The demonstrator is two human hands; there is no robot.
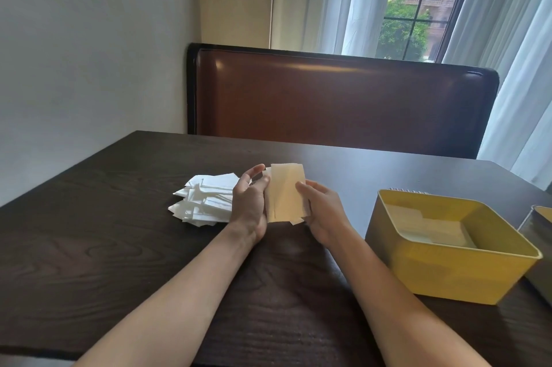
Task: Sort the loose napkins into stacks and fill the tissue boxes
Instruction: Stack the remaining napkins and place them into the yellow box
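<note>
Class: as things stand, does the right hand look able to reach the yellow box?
Probably yes: the yellow box sits open just beside the right hand, nothing between, though that hand holds the napkin stack.

Stack of napkins (285, 191): upright, edges uneven, held above the table between both hands. Loose napkins (206, 200): white, folded, jumbled heap on dark tabletop, left of stack. Yellow tissue box (448, 271): open-topped, right side, some napkins lying flat inside.
</note>
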